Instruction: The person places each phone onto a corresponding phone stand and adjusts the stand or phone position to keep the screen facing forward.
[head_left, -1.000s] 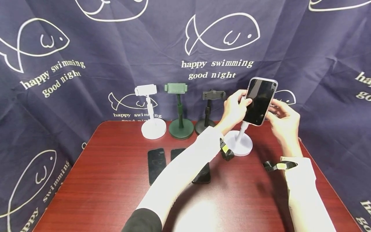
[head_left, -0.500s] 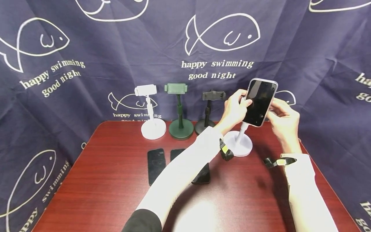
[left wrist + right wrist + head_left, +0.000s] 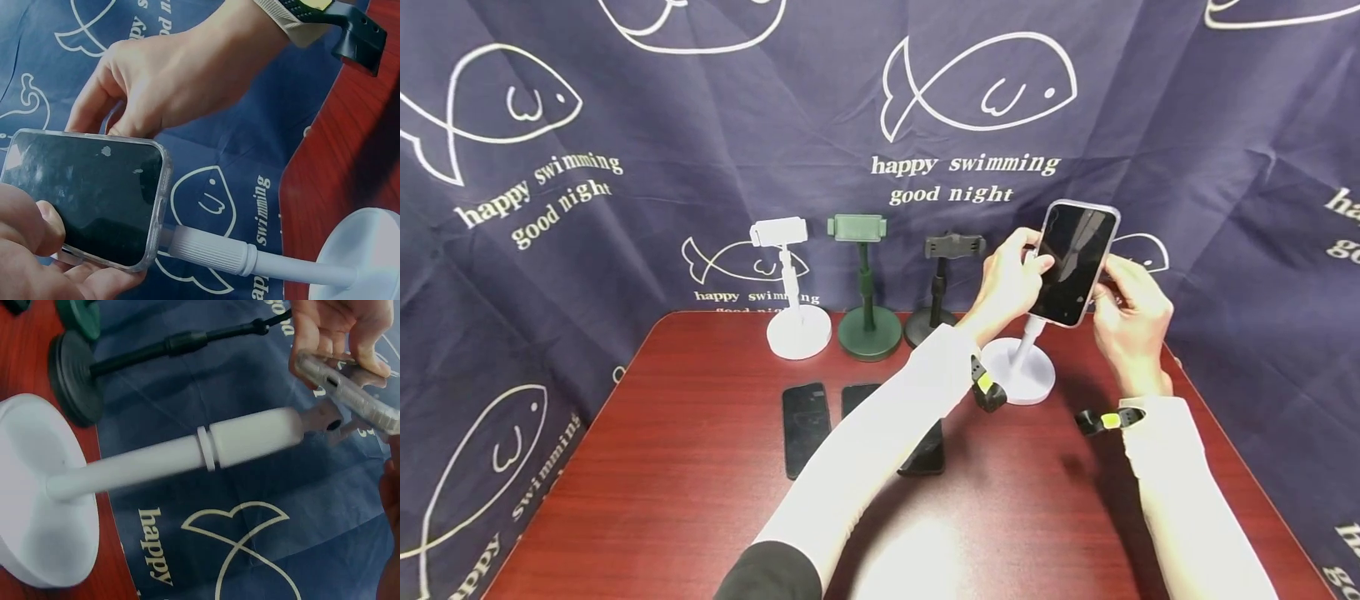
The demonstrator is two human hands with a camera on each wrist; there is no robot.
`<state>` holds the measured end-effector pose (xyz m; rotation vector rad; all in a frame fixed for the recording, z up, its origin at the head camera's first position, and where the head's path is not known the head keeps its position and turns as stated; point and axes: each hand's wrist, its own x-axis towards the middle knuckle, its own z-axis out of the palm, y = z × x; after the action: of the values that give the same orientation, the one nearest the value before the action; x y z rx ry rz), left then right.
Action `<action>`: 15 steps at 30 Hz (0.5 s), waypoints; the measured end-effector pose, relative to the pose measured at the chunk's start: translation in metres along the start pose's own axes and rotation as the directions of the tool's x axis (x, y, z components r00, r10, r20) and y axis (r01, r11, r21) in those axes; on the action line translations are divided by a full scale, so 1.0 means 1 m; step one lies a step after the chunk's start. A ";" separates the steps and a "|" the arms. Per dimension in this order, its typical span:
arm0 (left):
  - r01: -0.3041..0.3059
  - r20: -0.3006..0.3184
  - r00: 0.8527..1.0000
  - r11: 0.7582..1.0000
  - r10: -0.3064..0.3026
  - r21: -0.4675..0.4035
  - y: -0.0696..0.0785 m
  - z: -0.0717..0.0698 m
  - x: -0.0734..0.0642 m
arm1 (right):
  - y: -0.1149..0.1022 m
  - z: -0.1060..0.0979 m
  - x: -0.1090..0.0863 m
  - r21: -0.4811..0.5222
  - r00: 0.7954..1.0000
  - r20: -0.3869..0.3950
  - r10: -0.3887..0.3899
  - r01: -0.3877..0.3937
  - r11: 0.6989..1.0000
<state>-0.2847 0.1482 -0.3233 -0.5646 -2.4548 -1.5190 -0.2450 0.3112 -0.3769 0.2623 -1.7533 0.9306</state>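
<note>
In the head view, I judge the step as fitting the phone (image 3: 1077, 262) to the nearer white stand (image 3: 1022, 357); it sits tilted atop it. The left hand (image 3: 1011, 279) pinches one edge; the right hand's (image 3: 1135, 317) fingers curl at the other, their hold unclear to me. Next probably calls for steady alignment. The left wrist view shows the thumb (image 3: 51, 226) on the screen. Only the right wrist view shows the joint (image 3: 325, 419) under the phone.

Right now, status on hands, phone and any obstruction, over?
Left hand grips phone at left edge. Right hand at its right edge, grip unclear. Phone tilted before rightmost stand's top, seating hidden. No obstruction seen.
</note>
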 end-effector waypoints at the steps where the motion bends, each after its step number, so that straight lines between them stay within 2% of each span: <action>1: 0.003 -0.002 1.000 1.000 -0.003 -0.003 0.000 0.000 0.000 | 0.000 -0.001 0.000 -0.012 1.000 -0.001 -0.009 0.009 1.000; 9: -0.003 0.000 1.000 1.000 0.003 -0.012 -0.001 0.000 -0.003 | 0.000 -0.004 -0.005 -0.124 0.993 -0.021 -0.115 0.112 0.986; 15: -0.014 0.001 1.000 1.000 0.014 0.020 0.000 0.001 -0.003 | 0.000 -0.006 -0.006 -0.146 0.987 -0.018 -0.159 0.155 0.977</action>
<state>-0.2823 0.1484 -0.3248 -0.5769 -2.4586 -1.4876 -0.2381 0.3137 -0.3812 0.2868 -1.7364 0.6875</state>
